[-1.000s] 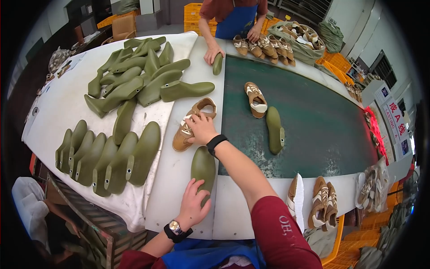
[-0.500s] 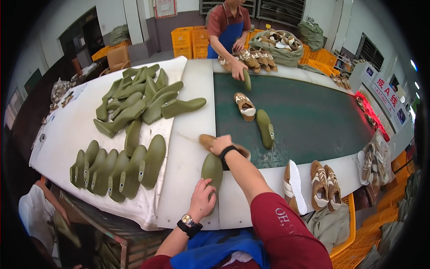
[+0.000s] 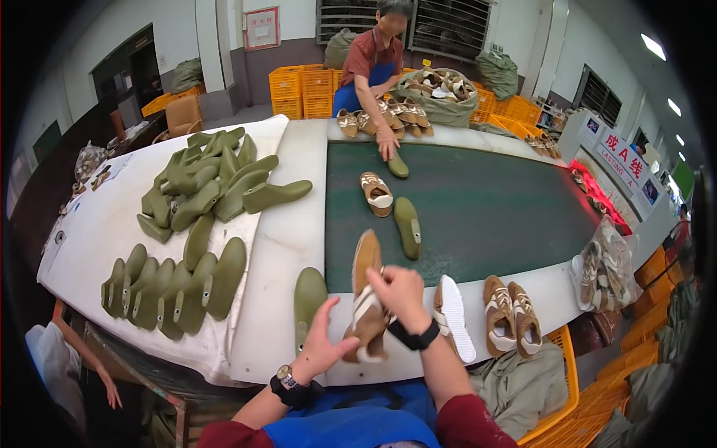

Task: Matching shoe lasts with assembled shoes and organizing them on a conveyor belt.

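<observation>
Pinched in my right hand [image 3: 403,297] is a brown shoe upper [image 3: 366,299] with white stripes, its toe pointing away from me above the table's near edge. Beside its heel my left hand [image 3: 323,345] is open, thumb spread from the fingers; whether the thumb touches the upper I cannot tell. A green shoe last [image 3: 309,299] lies on the white tabletop just left of both. On the dark green belt are another brown-and-white upper [image 3: 376,194] and a green last [image 3: 408,228]. Across it, a co-worker's hand [image 3: 387,140] is on another last [image 3: 398,166].
Several lasts stand in a row [image 3: 179,295] on the white cloth at left, behind them a heap [image 3: 213,175]. At right are a shoe showing its white sole [image 3: 457,317], a brown pair [image 3: 511,313] and a bagged bundle [image 3: 606,261]. An orange crate [image 3: 564,373] sits below the edge.
My right hand has lifted the upper off the table and turned its toe away from me. My left hand has let go of the last and moved beside the upper. The view has shifted.
</observation>
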`<control>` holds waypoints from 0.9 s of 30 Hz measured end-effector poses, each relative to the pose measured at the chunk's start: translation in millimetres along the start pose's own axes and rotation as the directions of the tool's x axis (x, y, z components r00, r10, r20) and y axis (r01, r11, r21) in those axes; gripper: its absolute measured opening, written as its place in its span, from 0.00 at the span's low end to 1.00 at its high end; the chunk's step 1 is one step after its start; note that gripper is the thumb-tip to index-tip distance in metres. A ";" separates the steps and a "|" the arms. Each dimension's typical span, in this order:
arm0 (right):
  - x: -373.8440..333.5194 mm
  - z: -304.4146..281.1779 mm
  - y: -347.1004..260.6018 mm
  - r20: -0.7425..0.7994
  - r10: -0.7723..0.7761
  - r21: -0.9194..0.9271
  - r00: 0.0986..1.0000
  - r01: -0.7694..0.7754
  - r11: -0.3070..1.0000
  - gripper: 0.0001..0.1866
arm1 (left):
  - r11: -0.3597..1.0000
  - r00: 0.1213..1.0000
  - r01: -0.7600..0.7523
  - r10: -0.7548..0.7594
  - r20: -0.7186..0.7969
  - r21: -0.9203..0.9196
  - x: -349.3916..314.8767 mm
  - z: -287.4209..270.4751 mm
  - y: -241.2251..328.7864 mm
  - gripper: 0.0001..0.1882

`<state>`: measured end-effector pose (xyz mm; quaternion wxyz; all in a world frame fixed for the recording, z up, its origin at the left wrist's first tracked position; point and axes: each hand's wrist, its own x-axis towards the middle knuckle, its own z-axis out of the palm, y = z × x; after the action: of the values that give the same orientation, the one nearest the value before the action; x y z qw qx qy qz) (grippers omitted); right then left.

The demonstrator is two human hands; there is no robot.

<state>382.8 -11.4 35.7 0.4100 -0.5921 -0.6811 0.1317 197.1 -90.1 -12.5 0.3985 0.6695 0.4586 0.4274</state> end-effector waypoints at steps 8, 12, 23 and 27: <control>-51.3 -28.5 27.0 0.335 -0.102 0.496 0.937 -0.083 0.864 0.23 | 0.978 0.997 0.074 -0.067 0.042 -0.193 15.5 23.9 12.1 0.52; -67.1 -37.3 20.3 0.188 -0.275 0.372 0.943 0.191 0.909 0.27 | 0.743 0.975 0.197 -0.218 0.047 -0.639 27.7 18.4 21.0 0.53; -59.5 -14.7 6.5 -0.089 -0.241 0.151 0.966 0.253 0.956 0.18 | 0.810 0.922 -0.302 0.382 -0.062 0.502 28.8 5.8 39.2 0.29; -63.4 -10.4 -1.0 -0.048 -0.175 0.263 0.983 0.182 0.948 0.16 | 0.876 0.956 -0.222 0.282 -0.082 0.429 28.4 -1.2 34.8 0.17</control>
<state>387.1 -72.8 17.4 0.5044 -0.4693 -0.7029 0.1771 211.6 -71.9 26.0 0.1542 0.7607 0.4746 0.4150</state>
